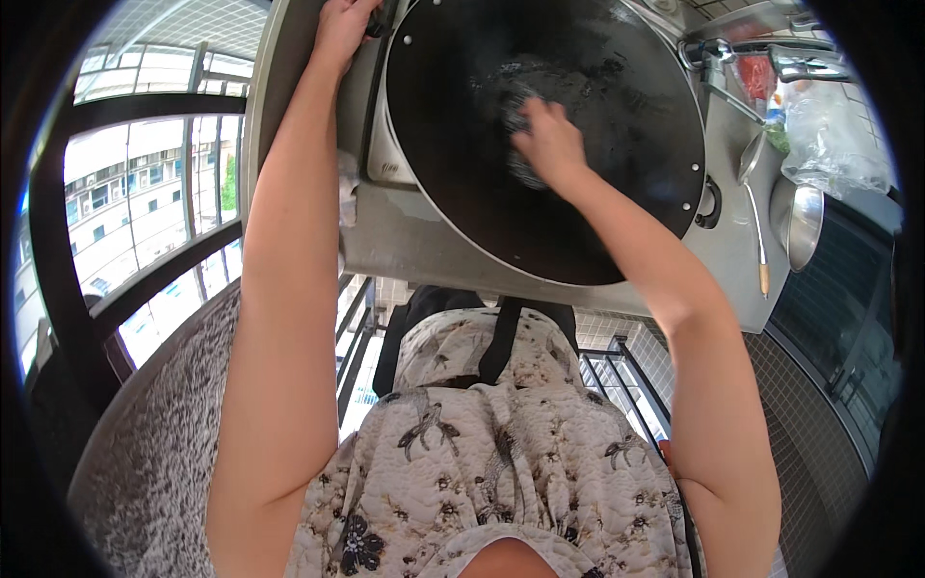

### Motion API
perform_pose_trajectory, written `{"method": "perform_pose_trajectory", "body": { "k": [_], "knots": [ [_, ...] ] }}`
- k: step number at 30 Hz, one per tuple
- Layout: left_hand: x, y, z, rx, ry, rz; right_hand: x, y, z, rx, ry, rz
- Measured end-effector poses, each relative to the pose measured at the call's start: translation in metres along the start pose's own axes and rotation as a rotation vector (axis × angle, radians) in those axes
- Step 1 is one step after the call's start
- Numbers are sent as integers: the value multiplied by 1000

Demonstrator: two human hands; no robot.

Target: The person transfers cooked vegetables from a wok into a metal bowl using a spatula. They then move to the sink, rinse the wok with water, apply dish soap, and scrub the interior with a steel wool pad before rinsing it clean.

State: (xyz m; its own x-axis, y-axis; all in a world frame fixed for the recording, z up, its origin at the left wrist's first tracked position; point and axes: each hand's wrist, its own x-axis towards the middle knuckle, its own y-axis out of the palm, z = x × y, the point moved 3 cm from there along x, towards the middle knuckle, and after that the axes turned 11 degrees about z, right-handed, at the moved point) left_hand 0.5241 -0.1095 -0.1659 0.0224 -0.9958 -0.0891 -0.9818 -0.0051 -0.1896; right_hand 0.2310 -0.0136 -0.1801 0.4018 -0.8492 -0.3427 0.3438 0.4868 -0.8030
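A large round black pan with riveted side handles (470,180) lies across a steel counter. Inside it my right hand (553,141) presses a steel wool scrubber (531,170) against the dark surface, which looks wet around it. At the top left my left hand (347,25) is at a black handle (376,23) by the pan's far left side; its fingertips are partly cut off by the picture's edge, though they seem curled round the handle.
A ladle with a wooden end (755,209) and a metal bowl (803,225) are on the counter's right side. Beyond them lie clear plastic bags (831,134) near a faucet (715,54). The counter's front edge (462,267) is close to my body; railings stand at left.
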Motion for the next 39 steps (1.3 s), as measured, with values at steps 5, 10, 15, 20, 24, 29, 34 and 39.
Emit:
{"method": "perform_pose_trajectory", "body": {
  "k": [5,10,15,20,24,29,34,39],
  "knots": [
    [11,-5,13,-144,11,32,-14,3,86,325,-196,-32],
    [10,-7,10,13,-17,33,-111,-30,10,193,-291,396],
    [5,2,-3,-50,-28,-8,-35,-95,-121,-627,2,201],
    [0,5,-12,-76,-39,-13,76,-48,-41,-229,-99,-121],
    [-4,4,-11,-53,-59,0,-7,-6,15,120,-487,262],
    [0,8,-13,-76,-39,-4,-26,-114,-121,-568,-91,350],
    [-1,9,-15,-80,-24,-10,97,-103,-82,-711,-619,176],
    [-2,6,-13,-39,-90,-32,146,-121,-51,-774,-879,-178]
  ]
}}
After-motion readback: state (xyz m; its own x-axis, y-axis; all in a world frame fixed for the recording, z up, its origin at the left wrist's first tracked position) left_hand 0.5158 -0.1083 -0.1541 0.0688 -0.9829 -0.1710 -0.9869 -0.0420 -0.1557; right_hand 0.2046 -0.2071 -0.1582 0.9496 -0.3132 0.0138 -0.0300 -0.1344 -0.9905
